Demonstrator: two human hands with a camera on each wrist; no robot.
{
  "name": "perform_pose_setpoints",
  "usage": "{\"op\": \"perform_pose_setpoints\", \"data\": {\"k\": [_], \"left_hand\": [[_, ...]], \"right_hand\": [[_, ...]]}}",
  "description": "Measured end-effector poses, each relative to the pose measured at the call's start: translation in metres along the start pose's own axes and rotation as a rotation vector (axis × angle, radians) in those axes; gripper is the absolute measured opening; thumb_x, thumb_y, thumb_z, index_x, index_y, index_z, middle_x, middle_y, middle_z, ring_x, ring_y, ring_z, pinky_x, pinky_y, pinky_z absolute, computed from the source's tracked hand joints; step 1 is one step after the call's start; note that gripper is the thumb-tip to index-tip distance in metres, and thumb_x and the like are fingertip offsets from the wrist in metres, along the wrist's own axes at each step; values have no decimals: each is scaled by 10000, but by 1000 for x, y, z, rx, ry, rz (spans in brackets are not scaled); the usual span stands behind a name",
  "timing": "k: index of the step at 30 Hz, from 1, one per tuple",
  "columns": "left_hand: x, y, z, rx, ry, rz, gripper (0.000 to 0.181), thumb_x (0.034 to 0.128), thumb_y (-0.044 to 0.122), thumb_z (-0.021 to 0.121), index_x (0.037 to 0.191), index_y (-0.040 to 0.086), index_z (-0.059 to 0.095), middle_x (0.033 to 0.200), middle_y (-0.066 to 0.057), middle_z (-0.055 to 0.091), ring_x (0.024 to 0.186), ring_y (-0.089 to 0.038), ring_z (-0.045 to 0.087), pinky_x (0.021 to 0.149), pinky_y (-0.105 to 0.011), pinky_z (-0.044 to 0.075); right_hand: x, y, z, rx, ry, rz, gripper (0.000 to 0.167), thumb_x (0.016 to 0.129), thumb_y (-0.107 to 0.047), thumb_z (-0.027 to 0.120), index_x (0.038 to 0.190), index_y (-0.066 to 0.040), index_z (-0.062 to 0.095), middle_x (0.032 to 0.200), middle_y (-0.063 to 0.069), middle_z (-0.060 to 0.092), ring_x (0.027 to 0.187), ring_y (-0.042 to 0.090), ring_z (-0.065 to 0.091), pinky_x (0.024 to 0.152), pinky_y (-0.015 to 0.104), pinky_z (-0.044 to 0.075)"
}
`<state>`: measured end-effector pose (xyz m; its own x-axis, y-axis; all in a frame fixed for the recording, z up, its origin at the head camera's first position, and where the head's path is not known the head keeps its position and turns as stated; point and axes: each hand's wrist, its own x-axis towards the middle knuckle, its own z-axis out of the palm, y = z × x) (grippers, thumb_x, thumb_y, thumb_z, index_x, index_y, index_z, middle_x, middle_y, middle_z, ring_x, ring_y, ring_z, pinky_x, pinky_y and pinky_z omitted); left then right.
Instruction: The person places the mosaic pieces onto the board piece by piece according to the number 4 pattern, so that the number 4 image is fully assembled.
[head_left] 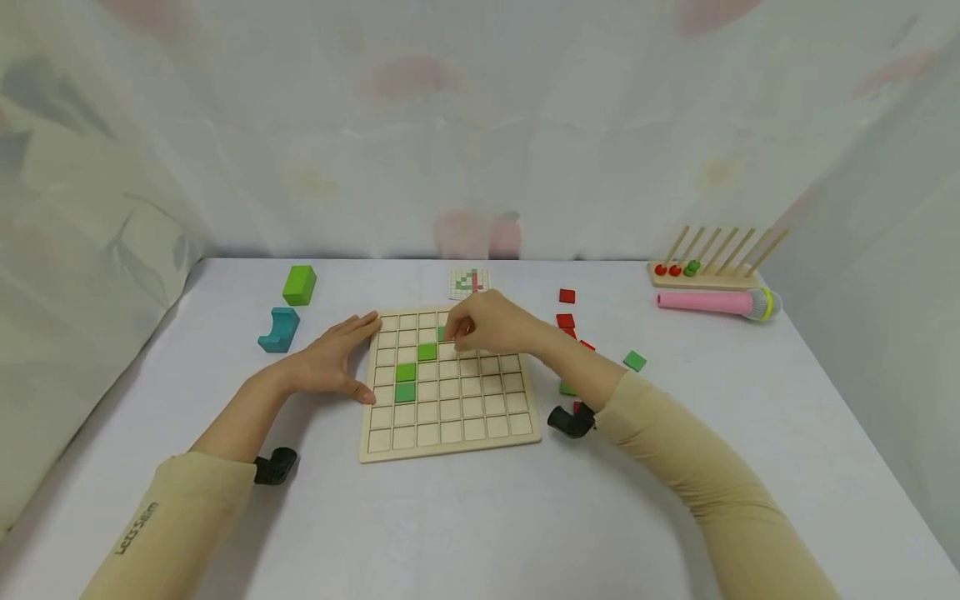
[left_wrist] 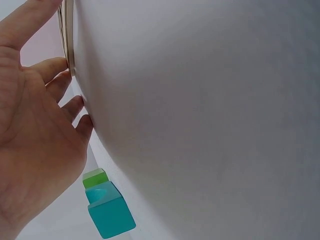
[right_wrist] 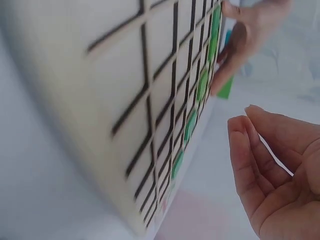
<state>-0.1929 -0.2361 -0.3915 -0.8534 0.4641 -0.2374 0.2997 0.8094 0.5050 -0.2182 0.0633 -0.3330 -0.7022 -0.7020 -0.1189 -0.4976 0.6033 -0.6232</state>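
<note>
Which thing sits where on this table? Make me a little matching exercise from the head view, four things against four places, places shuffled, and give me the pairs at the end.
Things
1. Pink microphone
2. Left hand
3. Teal block
4. Pattern card

Places
A. On the near side of the green block
B. Beyond the far edge of the grid board
C. On the near side of the peg rack
D. At the board's left edge

Pairs: 1-C, 2-D, 3-A, 4-B

Green block [head_left: 299, 285], teal curved block [head_left: 282, 332], pink microphone [head_left: 705, 302] beside pegged bead rack [head_left: 705, 282]
</note>
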Motion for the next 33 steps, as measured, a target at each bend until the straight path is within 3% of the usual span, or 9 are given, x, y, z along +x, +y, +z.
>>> {"op": "perform_pose_setpoints", "data": {"k": [9, 15, 21, 33], "left_hand": [[-1, 1, 1, -3, -1, -6, 1261, 631, 464, 898, 1570, 10, 190, 1678, -172, 98, 1533, -479, 38, 1212, -678, 101], [-1, 2, 0, -6, 0, -8, 1260, 630, 458, 900, 1570, 11, 190, 1679, -170, 96, 1534, -476, 35, 1212, -678, 102], [0, 1, 0, 2, -2, -11, 1272, 623, 466, 900, 1572, 13, 184, 1680, -167, 94, 1534, -476, 37, 1214, -677, 100], [-1, 1, 0, 4, -1, -3, 1264, 627, 463, 899, 1569, 8, 191, 1678, -173, 96, 1531, -484, 40, 1214, -676, 105]], "right_hand": [[-32, 34, -32, 29, 33, 45, 184, 891, -115, 701, 1067, -89, 745, 943, 16, 747, 884, 153, 697, 804, 284, 566], [-53, 55, -45, 21, 48, 89, 193, 893, -110, 693, 1078, -92, 743, 902, 17, 717, 838, 161, 647, 781, 286, 538], [-71, 76, -47, 37, -7, 142, 206, 887, -112, 710, 1091, -92, 736, 916, 23, 712, 831, 150, 636, 773, 269, 541], [-99, 104, -39, 94, -130, 137, 206, 856, -90, 736, 1050, -159, 749, 963, -2, 737, 884, 138, 665, 816, 275, 571]]}}
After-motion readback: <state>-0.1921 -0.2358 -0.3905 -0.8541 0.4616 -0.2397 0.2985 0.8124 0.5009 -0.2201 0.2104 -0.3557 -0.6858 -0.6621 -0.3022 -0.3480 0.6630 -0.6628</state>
